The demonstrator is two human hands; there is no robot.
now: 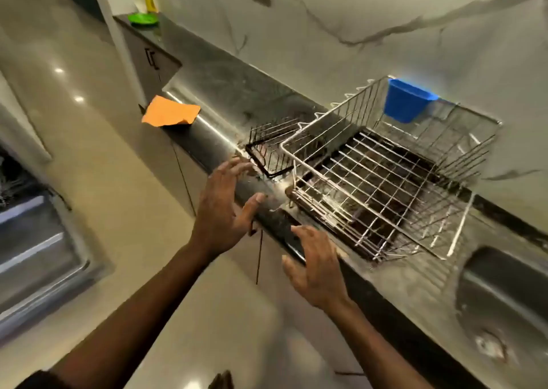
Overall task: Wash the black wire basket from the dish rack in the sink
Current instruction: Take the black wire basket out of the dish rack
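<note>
Now reach step: left hand [221, 207] and right hand [318, 270] both spread, empty, near black wire basket [271, 151] on table [225, 92]; next, grip its rim, carry right to sink [504, 296].

My two hands [221, 210] [318, 270], one black wire basket [267, 151], one dish rack [462, 148], one blue cup [404, 103] at two o'clock.

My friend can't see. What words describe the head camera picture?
A person's open left hand and right hand hover at the edge of a dark counter, near a black wire basket beside a silver dish rack. A blue cup hangs on the rack's far side, an orange cloth lies farther left, and the sink is at right.
</note>
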